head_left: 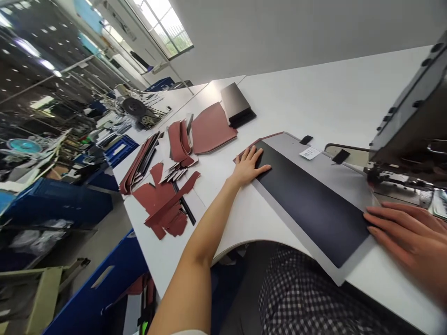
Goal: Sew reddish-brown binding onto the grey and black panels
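A dark navy panel [312, 204] on a larger grey sheet [289, 153] lies across a white counter [314, 102]. The left hand [249, 167] rests flat and open on the panel's left end, fingers spread. The right hand [408, 237], somewhat blurred, appears open too, fingertips at the panel's right end; neither grip closes on anything. Reddish-brown leather pieces [160, 204] lie in piles to the left, a stack of dark panels [235, 104] lies farther off, and a sewing machine [408, 125] stands at right.

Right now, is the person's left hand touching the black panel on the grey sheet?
Touching: the head view shows the left hand lying flat, its thumb resting over the edge of the black panel.
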Demonstrator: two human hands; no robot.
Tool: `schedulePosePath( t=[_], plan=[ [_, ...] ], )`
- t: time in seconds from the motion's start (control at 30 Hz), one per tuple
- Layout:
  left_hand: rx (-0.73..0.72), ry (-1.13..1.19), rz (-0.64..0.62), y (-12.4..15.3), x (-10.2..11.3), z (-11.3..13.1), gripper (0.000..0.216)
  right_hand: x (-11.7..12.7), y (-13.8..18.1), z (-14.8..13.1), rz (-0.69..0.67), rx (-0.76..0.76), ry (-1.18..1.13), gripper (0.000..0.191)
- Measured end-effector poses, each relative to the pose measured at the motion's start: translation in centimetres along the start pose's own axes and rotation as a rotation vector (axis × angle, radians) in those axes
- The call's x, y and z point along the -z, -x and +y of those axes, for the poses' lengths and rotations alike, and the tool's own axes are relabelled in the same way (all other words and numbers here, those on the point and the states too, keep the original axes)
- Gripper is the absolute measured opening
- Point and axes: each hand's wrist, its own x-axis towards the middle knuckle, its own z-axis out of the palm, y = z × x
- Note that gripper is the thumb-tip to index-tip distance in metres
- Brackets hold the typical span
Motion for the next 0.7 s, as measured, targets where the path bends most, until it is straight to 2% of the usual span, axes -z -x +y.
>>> schedulePosePath(
  t=[0.07,0.13,0.17,0.23,0.27,0.33,0.4,0.5,0.6,0.67,0.7],
  plan=[
    [0.021,-0.009,0.046,1.0,0.2,2.0,0.071,0.3,-0.3,-0.3,-0.015,0.040,-0.022,0.024],
    [-0.082,0.010,0.081,3.1,-0.3,5.1,0.056,0.4,-0.6,-0.4,-0.015,0.058,-0.029,0.025],
    [-0.193,0.033,0.072,4.4,-0.8,7.0,0.047,0.4,-0.7,-0.3,-0.013,0.063,-0.027,0.026],
    [-0.583,0.146,0.019,7.3,-2.2,10.7,0.039,0.2,-0.7,-0.2,-0.004,0.080,-0.025,0.026],
    [-0.717,0.178,0.000,8.6,-3.0,12.4,0.040,0.1,-0.7,-0.2,0.001,0.087,-0.026,0.026],
    [-0.844,0.185,-0.011,10.3,-4.4,15.0,0.043,0.0,-0.6,-0.1,0.004,0.093,-0.030,0.025],
    [-0.860,0.153,-0.013,10.8,-5.2,16.2,0.047,0.0,-0.6,-0.2,-0.009,0.082,-0.048,0.025],
    [-0.839,0.123,-0.010,10.5,-5.5,16.3,0.050,0.9,-0.9,-0.3,-0.030,0.026,-0.128,0.026],
    [-0.826,0.112,-0.013,10.3,-5.2,16.0,0.049,2.5,-1.2,0.1,0.052,-0.091,-0.104,0.028],
    [-0.821,0.104,-0.027,10.5,-5.0,16.0,0.049,3.3,-1.4,0.7,0.073,-0.061,-0.037,0.031],
    [-0.817,0.098,-0.032,10.5,-5.0,16.1,0.049,3.6,-1.5,1.1,0.053,0.017,-0.009,0.032]
  ],
)
